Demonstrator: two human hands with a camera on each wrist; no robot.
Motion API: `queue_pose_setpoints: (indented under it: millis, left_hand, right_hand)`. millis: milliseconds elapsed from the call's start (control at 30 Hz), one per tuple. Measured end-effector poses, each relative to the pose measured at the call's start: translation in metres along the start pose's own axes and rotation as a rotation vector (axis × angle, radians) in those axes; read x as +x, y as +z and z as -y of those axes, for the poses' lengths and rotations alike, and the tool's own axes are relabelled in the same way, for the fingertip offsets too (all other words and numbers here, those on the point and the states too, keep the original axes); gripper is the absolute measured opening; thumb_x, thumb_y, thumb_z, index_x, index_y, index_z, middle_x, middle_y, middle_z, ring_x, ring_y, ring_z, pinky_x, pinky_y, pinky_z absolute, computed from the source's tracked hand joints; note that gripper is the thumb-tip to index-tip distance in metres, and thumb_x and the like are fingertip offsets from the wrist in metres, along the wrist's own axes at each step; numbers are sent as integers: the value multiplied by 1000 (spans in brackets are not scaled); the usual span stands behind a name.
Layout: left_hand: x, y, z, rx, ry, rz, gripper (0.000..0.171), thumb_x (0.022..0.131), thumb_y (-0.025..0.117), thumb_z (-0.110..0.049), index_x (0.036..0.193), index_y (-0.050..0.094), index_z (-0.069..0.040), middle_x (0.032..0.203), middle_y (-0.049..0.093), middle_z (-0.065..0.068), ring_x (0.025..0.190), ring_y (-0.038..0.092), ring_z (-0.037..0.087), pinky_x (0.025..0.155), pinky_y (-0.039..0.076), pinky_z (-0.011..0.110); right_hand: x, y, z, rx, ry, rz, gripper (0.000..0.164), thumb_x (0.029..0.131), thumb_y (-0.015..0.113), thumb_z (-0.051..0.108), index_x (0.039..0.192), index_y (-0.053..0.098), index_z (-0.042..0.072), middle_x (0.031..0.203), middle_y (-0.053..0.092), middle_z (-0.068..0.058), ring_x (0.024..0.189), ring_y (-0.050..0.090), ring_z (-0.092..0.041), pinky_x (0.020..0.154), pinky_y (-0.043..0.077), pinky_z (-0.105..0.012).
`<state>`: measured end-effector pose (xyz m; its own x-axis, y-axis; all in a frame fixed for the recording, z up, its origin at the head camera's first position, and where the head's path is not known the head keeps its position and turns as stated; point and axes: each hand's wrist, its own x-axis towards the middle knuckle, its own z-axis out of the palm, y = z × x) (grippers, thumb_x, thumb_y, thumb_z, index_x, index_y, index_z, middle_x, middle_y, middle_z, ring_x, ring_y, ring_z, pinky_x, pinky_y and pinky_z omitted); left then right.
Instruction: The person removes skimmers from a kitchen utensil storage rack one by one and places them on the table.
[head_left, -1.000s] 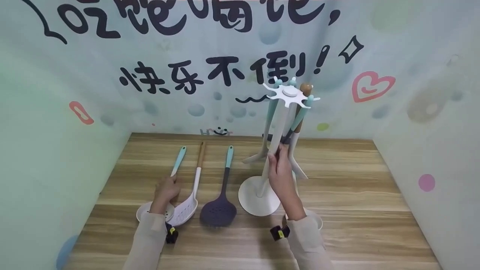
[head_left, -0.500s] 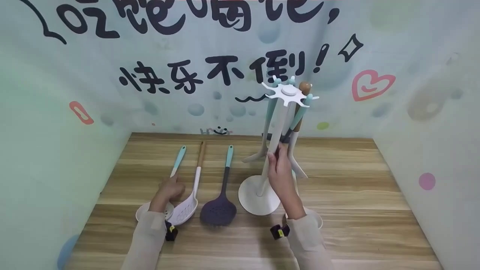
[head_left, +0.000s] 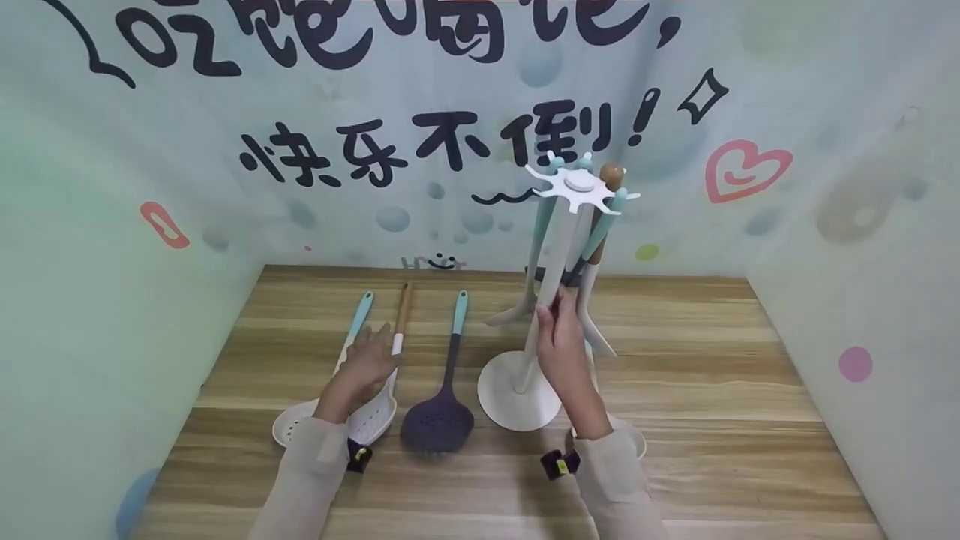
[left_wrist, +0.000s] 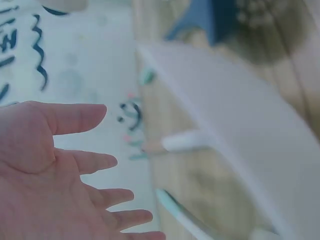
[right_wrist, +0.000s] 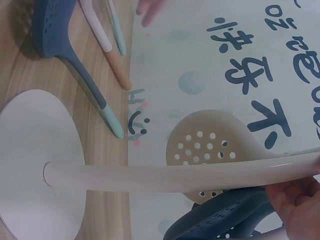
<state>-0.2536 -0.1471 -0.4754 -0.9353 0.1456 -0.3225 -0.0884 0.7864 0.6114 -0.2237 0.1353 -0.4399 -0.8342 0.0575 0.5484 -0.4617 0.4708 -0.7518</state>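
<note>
My left hand (head_left: 361,364) hovers with fingers straight and spread over the handles of two white utensils; the left wrist view shows the palm holding nothing. Under it lie a white skimmer (head_left: 292,424) with a teal handle and a white slotted turner (head_left: 375,420) with a wooden handle. Right of these rests a dark slotted turner (head_left: 436,424), its handle tipped in teal. My right hand (head_left: 564,349) grips the pole of a white utensil stand (head_left: 556,255), fingers wrapped around it. Several utensils hang from the stand's hooks, among them a perforated skimmer (right_wrist: 200,135).
The stand's round base (head_left: 517,409) sits on the wooden table (head_left: 480,495). Beside my right wrist shows a white rounded rim (head_left: 637,439). A printed cloth wall (head_left: 450,217) closes off the back, with pale walls on both sides.
My left hand has shifted from the teal-handled skimmer rightward and away from me, its fingers spreading near the wooden-handled turner. My right hand stays on the stand's pole.
</note>
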Motion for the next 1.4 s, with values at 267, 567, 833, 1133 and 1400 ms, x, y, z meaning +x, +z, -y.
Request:
queue_pose_setpoints:
  millis: [267,567,833,1133,1400]
  left_hand:
    - [-5,0,-44,-91,188,-32,76,92,49,-17,149,1,-8,152,-3,29,137,-2,51,105,5,68]
    - [-22,0,-95,-207,439,-123,76,94,53,-20,150,3,-15,155,1,20,142,1,40,109,14,62]
    - [-47,-9,-144,-239,596,-272,76,93,54,-24,151,5,-19,155,10,13,142,13,31,111,22,53]
    - [-69,-14,-189,-168,963,-568,67,93,52,-17,149,16,-6,154,19,9,142,19,16,115,20,34]
    - [-72,-21,-209,-34,1097,-719,61,92,52,-11,144,25,1,152,26,13,142,18,19,116,17,33]
  right_hand:
    - [0,0,1,-12,2,2,40,99,39,24,126,36,-6,102,53,-18,91,52,-25,82,45,-41]
    - [0,0,3,-30,-13,-16,41,99,37,26,123,37,-7,97,52,-16,85,51,-22,76,45,-37]
    - [1,0,3,-34,-19,-12,41,99,38,27,125,37,-6,94,52,-15,82,51,-21,73,45,-37]
    - [1,0,3,-42,-15,-4,36,100,39,20,126,37,-6,94,51,-15,81,50,-21,73,45,-37]
    - [1,0,2,-11,-3,12,34,100,38,16,128,35,-5,109,54,-19,95,54,-25,84,46,-42]
